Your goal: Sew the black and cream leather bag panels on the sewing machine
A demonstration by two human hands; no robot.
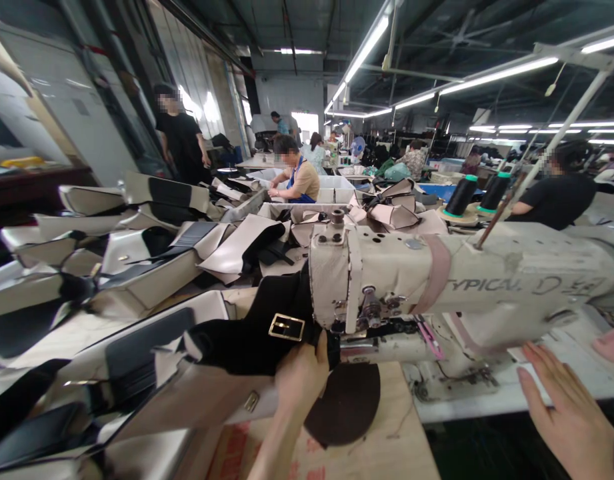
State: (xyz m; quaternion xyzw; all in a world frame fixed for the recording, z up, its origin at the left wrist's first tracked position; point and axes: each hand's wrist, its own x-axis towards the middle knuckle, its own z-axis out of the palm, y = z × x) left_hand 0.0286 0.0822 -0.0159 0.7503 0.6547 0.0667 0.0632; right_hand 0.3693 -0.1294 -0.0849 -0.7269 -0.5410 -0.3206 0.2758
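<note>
My left hand [303, 373] is closed on the edge of a black bag piece [237, 340], just left of the sewing machine's [377, 273] needle area. A gold buckle [287, 327] sits on this black piece, above my knuckles. The part under the machine head is hidden. Below the machine arm, a dark brown rounded piece [344, 403] hangs or lies over the wooden board, beside my left wrist. My right hand [569, 407] is open, fingers stretched, near the machine's white bed at the right; nothing is in it.
Cream and black bag parts [147, 267] lie piled to the left and behind the machine. Two black thread cones [461, 195] stand behind it. Pink-handled tweezers or snips [429, 337] hang at the arm. A co-worker [299, 173] sits beyond the pile; other people are farther back.
</note>
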